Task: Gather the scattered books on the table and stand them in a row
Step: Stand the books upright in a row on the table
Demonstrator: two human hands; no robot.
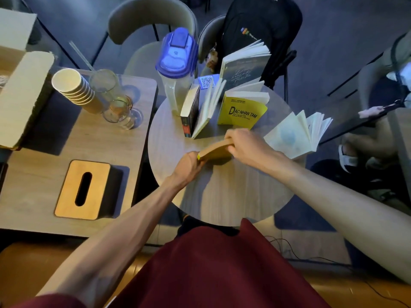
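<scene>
On the round wooden table [222, 196], both hands hold one closed yellow-edged book [214, 150] low over the middle. My left hand [189, 163] grips its near end and my right hand [244, 145] its far end. Behind them a dark book [190, 111] stands upright against a white book [208, 112] whose pages are fanned. A yellow book [241, 113] stands half open to the right. A grey-covered book [242, 67] stands open at the far edge. A pale book [291, 134] stands fanned open at the right edge.
A clear jug with a blue lid [176, 63] stands at the table's far left, a QR card [206, 81] beside it. The left table carries stacked paper cups [73, 90], glasses [115, 103], a tissue box [83, 190] and a cardboard box [20, 85]. Chairs and a black backpack [260, 30] ring the far side.
</scene>
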